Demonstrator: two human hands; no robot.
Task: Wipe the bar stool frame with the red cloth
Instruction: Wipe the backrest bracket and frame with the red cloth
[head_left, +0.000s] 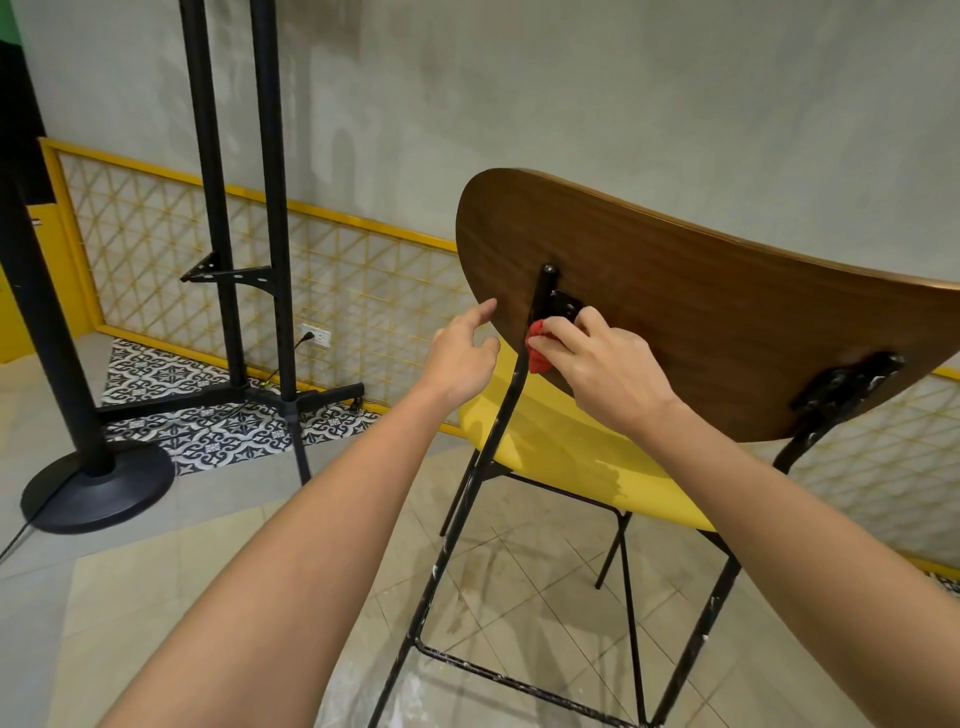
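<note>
Head view only. Grips the red cloth (537, 347) in the right hand (597, 366), wadded into a small ball under curled fingers and thumb and largely hidden by them; judged so bunched in order to work into a tight joint. Presses that wad against the bar stool frame (480, 470) at the top of the rear upright on the left, just below the black bracket (565, 303) at the lower left edge of the wooden backrest (701, 322). Holds the left hand (462, 356) released and empty, fingers loosely extended, forefinger at the backrest's left edge; cannot tell whether touching. Judged as a steadying post against the push of the wiping hand. Stands on the tiled floor (519, 582), back turned toward the camera, yellow seat (561, 447) beyond the upright. Regarding the frame: thin black metal tube, glossy, flecked with white specks along the rear legs and the footrest bar (519, 680) near the floor; heavier white marks on the second bracket (847, 382) at the backrest's lower right edge. Judged early in the job: cloth at the top joint only, speckled lengths below not yet reached.
</note>
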